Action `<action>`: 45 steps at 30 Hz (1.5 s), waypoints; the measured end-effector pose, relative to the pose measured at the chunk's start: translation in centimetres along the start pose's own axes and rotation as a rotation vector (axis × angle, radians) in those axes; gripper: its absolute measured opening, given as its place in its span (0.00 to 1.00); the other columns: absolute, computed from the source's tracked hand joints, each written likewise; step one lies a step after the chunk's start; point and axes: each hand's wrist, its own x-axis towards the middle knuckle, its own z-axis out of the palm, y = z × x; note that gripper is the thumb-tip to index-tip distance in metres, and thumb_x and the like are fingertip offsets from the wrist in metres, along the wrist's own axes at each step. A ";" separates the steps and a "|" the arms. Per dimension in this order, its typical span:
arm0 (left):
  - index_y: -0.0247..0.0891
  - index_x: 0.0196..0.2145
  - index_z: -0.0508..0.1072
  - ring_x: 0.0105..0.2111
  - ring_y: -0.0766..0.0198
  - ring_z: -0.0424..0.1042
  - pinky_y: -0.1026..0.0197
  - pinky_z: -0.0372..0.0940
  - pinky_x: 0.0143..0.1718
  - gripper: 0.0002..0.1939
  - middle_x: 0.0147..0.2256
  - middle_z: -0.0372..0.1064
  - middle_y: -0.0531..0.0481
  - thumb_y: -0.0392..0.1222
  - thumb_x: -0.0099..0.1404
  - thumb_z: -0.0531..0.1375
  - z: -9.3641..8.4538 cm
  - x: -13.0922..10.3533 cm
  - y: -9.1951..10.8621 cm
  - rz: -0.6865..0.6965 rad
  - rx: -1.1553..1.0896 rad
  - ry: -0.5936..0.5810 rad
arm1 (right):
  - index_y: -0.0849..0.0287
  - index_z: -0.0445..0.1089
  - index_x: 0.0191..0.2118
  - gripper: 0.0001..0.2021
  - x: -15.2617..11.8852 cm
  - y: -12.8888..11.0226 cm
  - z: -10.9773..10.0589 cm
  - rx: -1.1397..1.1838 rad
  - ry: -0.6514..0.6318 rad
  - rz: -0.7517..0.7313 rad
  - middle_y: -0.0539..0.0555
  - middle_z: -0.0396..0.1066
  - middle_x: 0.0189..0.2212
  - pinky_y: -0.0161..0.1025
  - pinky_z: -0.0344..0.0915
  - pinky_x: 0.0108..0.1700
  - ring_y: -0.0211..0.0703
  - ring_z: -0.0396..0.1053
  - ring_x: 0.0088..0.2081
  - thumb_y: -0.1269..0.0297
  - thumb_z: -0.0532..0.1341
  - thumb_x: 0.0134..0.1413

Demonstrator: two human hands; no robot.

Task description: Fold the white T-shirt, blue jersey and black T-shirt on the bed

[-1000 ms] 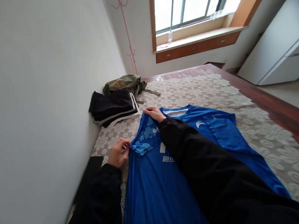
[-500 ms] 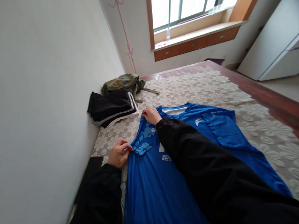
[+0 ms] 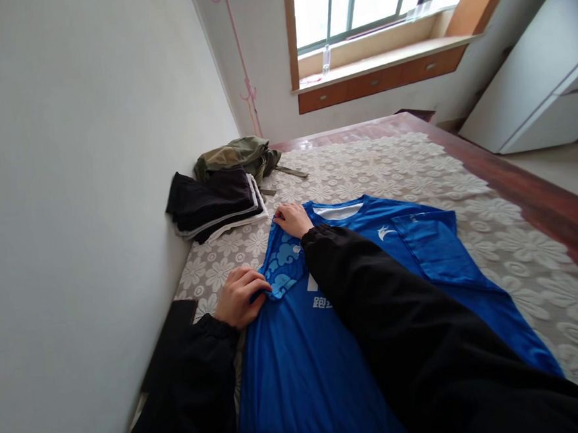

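A blue T-shirt point(image 3: 299, 367) lies spread front side up on the patterned bed cover, its white-lined neckline pointing away from me. Its left sleeve, printed with light blue clouds, is folded inward over the chest; the other sleeve also lies folded in. My left hand point(image 3: 242, 295) pinches the lower edge of the cloud-print sleeve at the shirt's left side. At the shoulder, beside the collar, my right hand point(image 3: 293, 220) has its fingers closed on the fabric. My right forearm crosses over the shirt and hides part of the chest print.
Dark folded clothes point(image 3: 213, 205) are stacked against the wall, with an olive backpack point(image 3: 238, 156) behind them. The floral bed cover point(image 3: 359, 168) lies on a reddish wooden bed. A pink coat stand point(image 3: 243, 61) stands in the corner, left of the window.
My left hand has moved slightly right, carrying the sleeve edge inward over the shirt. My right hand stays at the shoulder.
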 end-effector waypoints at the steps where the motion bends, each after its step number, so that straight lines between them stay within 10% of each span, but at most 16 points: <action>1: 0.46 0.37 0.81 0.48 0.54 0.72 0.46 0.63 0.58 0.08 0.40 0.79 0.49 0.35 0.66 0.61 0.0 0.0 0.1 0.002 -0.004 -0.015 | 0.56 0.74 0.40 0.07 0.0 0.0 0.0 -0.002 -0.001 0.000 0.57 0.76 0.43 0.45 0.57 0.50 0.52 0.67 0.48 0.60 0.62 0.63; 19: 0.49 0.41 0.83 0.45 0.55 0.73 0.47 0.65 0.53 0.19 0.40 0.80 0.50 0.30 0.63 0.57 -0.9 -0.5 0.3 0.006 -0.136 -0.068 | 0.56 0.74 0.40 0.08 -0.3 -0.4 -0.1 -0.035 0.005 -0.001 0.59 0.76 0.45 0.47 0.57 0.51 0.55 0.67 0.50 0.59 0.59 0.65; 25: 0.43 0.40 0.80 0.45 0.54 0.73 0.51 0.67 0.51 0.10 0.41 0.78 0.46 0.41 0.70 0.57 -0.6 -0.5 -1.1 -0.320 -0.075 0.216 | 0.56 0.73 0.40 0.08 -0.4 -0.6 -0.3 -0.029 0.013 -0.007 0.60 0.74 0.45 0.48 0.57 0.51 0.55 0.66 0.51 0.61 0.59 0.65; 35: 0.43 0.33 0.75 0.41 0.54 0.72 0.52 0.66 0.47 0.08 0.36 0.76 0.48 0.49 0.65 0.63 -0.1 -0.4 -1.3 -0.460 -0.073 0.153 | 0.56 0.72 0.41 0.07 -0.3 -0.4 -0.3 0.013 0.053 0.000 0.60 0.72 0.53 0.51 0.56 0.53 0.57 0.63 0.54 0.63 0.57 0.65; 41: 0.41 0.41 0.69 0.26 0.64 0.70 0.61 0.61 0.29 0.11 0.27 0.72 0.55 0.51 0.69 0.58 0.0 -0.3 -1.3 -0.593 -0.435 0.142 | 0.56 0.71 0.43 0.08 -0.1 -0.1 -0.1 0.024 0.050 -0.010 0.59 0.75 0.49 0.50 0.55 0.53 0.56 0.64 0.52 0.63 0.56 0.67; 45: 0.42 0.46 0.69 0.24 0.65 0.67 0.61 0.61 0.29 0.11 0.28 0.71 0.56 0.46 0.68 0.59 -0.1 -0.3 -1.2 -0.578 -0.272 0.152 | 0.56 0.72 0.43 0.07 -0.2 -0.2 0.0 0.005 0.047 -0.029 0.59 0.75 0.48 0.49 0.54 0.53 0.56 0.64 0.52 0.62 0.57 0.67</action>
